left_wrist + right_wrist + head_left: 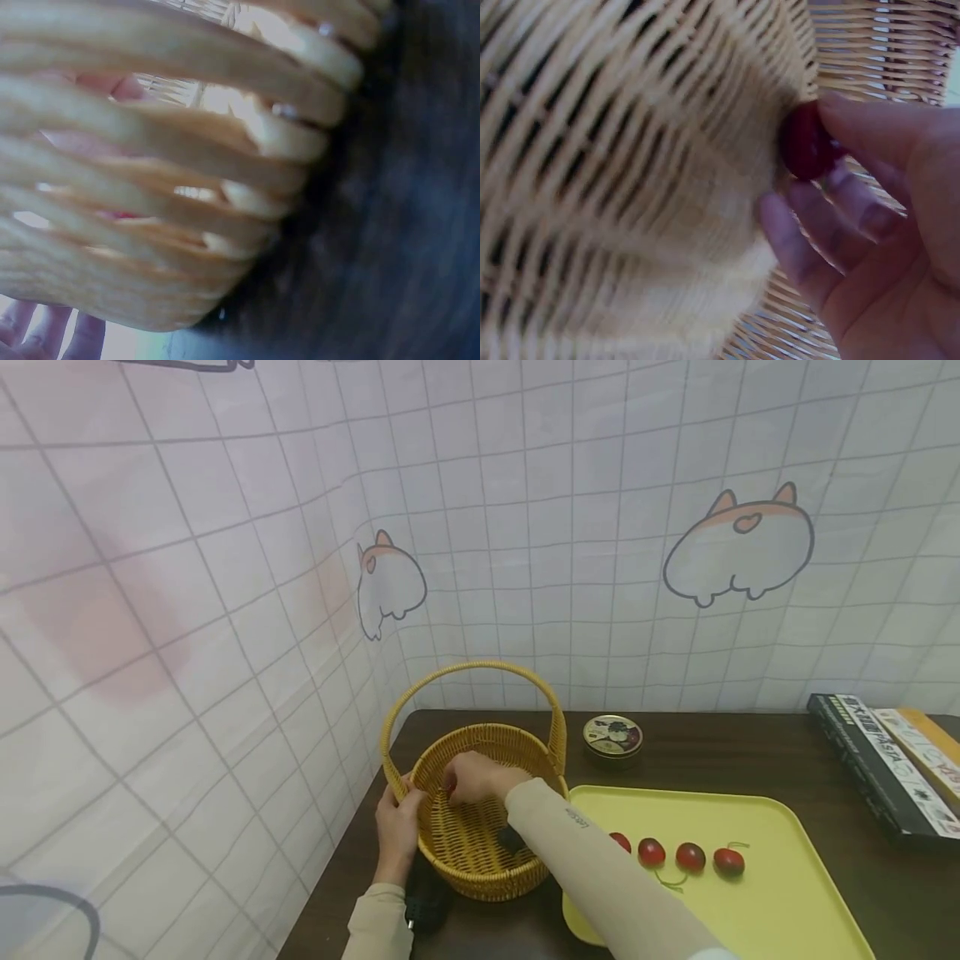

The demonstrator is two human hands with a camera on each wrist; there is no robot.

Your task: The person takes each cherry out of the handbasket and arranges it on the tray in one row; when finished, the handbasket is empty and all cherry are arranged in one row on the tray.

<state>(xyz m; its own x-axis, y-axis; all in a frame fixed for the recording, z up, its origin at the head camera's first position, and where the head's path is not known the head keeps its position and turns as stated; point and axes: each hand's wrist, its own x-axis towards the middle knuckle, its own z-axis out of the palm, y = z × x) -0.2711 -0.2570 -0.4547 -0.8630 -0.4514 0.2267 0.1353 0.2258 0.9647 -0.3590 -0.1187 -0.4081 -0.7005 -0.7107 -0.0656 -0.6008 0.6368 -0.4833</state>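
A round wicker basket (480, 881) with a tall arched handle stands on the table in the head view. My left hand (397, 827) grips its left rim near the foot of the handle. Fingers of that hand show past the weave in the left wrist view. My right hand (476, 777) reaches inside the basket and pinches a dark red cherry (802, 142) between thumb and fingers, close to the woven wall. Several cherries (690, 857) lie in a row on a yellow tray (757, 910) to the right, partly behind my right sleeve.
A round tin (612, 737) stands behind the tray, right of the basket. Boxes (885, 764) lie along the right side of the dark table (720, 756). A gridded cloth wall (555, 568) rises behind and on the left, close to the basket.
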